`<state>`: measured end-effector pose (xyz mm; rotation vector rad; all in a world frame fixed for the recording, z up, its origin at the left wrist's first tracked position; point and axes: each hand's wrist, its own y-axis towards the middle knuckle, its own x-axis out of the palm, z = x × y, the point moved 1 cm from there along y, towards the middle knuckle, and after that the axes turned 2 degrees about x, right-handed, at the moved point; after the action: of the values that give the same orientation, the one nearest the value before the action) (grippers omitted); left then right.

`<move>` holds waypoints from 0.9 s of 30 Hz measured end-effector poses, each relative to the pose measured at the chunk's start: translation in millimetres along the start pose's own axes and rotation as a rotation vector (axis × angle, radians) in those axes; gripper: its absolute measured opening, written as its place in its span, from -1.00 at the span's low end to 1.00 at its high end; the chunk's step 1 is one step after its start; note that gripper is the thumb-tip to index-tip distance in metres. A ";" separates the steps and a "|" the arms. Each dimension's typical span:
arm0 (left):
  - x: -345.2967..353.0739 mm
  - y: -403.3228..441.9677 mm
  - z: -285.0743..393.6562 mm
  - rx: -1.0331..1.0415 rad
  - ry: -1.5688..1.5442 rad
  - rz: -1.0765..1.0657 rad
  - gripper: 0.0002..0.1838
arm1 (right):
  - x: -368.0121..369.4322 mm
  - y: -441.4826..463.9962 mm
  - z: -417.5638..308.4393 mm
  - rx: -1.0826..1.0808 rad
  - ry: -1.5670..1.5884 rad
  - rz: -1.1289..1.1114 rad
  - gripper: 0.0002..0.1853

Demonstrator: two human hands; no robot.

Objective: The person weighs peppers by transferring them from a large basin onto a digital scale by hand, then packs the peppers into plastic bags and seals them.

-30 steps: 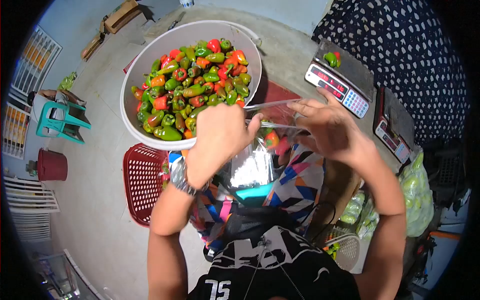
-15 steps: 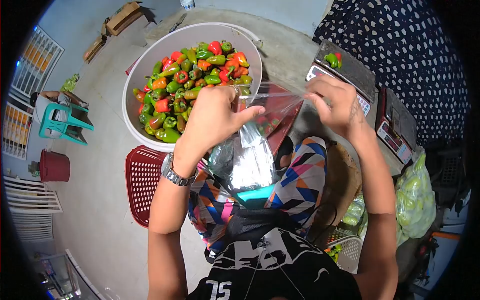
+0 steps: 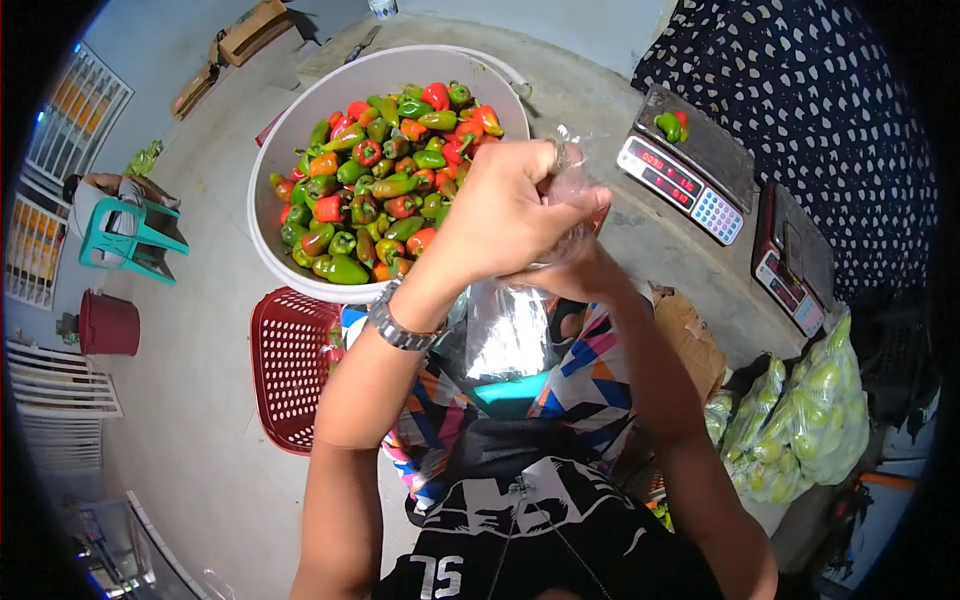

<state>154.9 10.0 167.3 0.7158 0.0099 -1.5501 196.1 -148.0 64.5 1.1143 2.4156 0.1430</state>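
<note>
My left hand (image 3: 510,215) is closed around a bunched clear plastic bag (image 3: 572,185), whose loose edge stands up above the knuckles. Beneath it, pressed close, my right hand (image 3: 572,272) reaches in from the right; its fingers are mostly hidden and slightly blurred. Between my legs lies a pile of shiny clear bags (image 3: 508,335) over a teal object (image 3: 508,393). Just beyond my left hand stands a large whitish tub (image 3: 262,205), filled with red, green and orange peppers (image 3: 365,153).
A red perforated basket (image 3: 285,385) sits left of my legs. At right are a digital scale (image 3: 680,190) with small peppers (image 3: 672,125) on it, a second scale (image 3: 787,290) and bagged green produce (image 3: 825,400). Far left, a person is beside a teal chair (image 3: 130,240).
My hands were apart with the clear bag stretched between them. Now my right hand has come left under my left hand, and the bag is bunched up. The scale's display is uncovered.
</note>
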 end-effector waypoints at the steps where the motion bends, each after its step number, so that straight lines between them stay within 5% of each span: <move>1: 1.0 -2.2 -5.5 0.019 -0.011 0.060 -0.75 | 15.0 -0.6 3.0 -0.003 -0.031 0.075 -0.26; 4: -11.4 -20.3 -21.8 0.018 -0.143 0.225 -0.82 | 13.0 6.1 -2.0 0.282 0.139 -0.119 -0.75; 7: -26.1 -47.7 -45.2 -0.130 -0.552 0.444 -0.34 | 15.9 5.9 -6.0 0.431 0.440 -0.151 -0.78; 9: -19.1 -75.7 -74.8 -0.379 -0.560 0.220 -0.23 | 19.7 6.5 -15.7 0.333 0.387 -0.148 -0.77; 10: -10.5 -86.7 -81.8 -0.531 -0.729 -0.061 -0.14 | 24.6 6.4 -16.0 0.285 0.400 -0.169 -0.76; 13: 20.6 -112.7 -81.2 -0.684 -0.849 -0.289 -0.12 | 40.8 6.3 -17.2 0.210 0.393 -0.228 -0.75; 18: 33.3 -113.4 -100.7 -0.630 -1.041 -0.338 -0.53 | 46.1 7.0 -18.4 0.157 0.370 -0.263 -0.73; 21: 37.2 -104.8 -99.6 -0.803 -0.952 -0.390 -0.55 | 51.2 5.8 -23.5 0.277 0.574 -0.147 -0.82; 22: 35.7 -96.3 -85.7 -0.718 -0.991 -0.442 -0.60 | 51.4 5.8 -27.1 0.338 0.668 -0.090 -0.82; 25: 37.6 -93.9 -93.5 -0.581 -0.674 -0.658 -0.58 | 32.7 15.6 -39.5 0.583 1.234 -0.130 -0.63; 27: 38.1 -95.7 -94.6 -0.574 -0.547 -0.701 -0.58 | 32.8 16.7 -44.0 0.669 1.177 -0.054 -0.49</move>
<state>111.3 28.8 35.7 -0.2186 0.3133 -2.2290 169.2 -108.2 95.8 1.4994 3.7167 -0.0740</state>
